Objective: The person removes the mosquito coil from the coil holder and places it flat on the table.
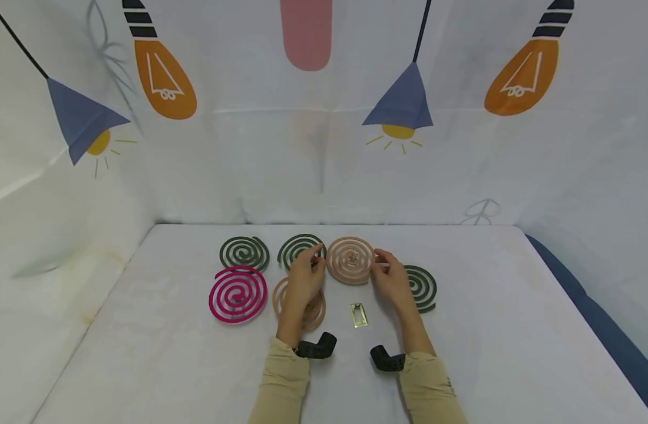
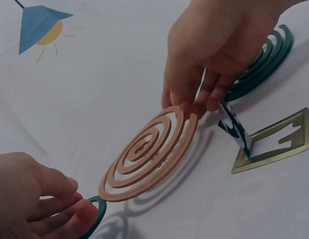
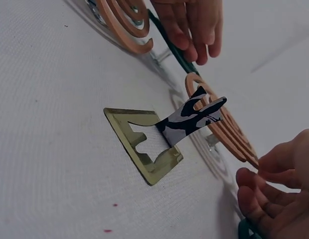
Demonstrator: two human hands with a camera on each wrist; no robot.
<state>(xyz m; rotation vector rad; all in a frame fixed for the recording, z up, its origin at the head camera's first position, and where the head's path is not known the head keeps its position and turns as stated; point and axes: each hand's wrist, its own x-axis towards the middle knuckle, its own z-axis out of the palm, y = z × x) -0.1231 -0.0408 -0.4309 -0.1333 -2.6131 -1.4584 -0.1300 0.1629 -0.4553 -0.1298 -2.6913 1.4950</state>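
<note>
A tan mosquito coil (image 1: 351,280) stands slightly raised off the white table, with small metal bits showing at its centre. My right hand (image 1: 392,280) pinches its outer end between thumb and fingers, clearest in the right wrist view. On the opposite side is my left hand (image 1: 307,277), fingers loosely bent just off the coil's edge and over a green coil (image 1: 287,244). Nearer me lies a gold-coloured metal coil stand (image 1: 359,323), its forked tab (image 3: 187,119) bent upward. Another tan coil (image 1: 320,315) is partly hidden beneath my left wrist.
To the left lie a dark green coil (image 1: 244,253) and a magenta coil (image 1: 238,294), almost touching. Another green coil (image 1: 425,288) sits right of my right hand, partly covered by it. A white printed curtain (image 1: 281,165) rises behind the table's back edge.
</note>
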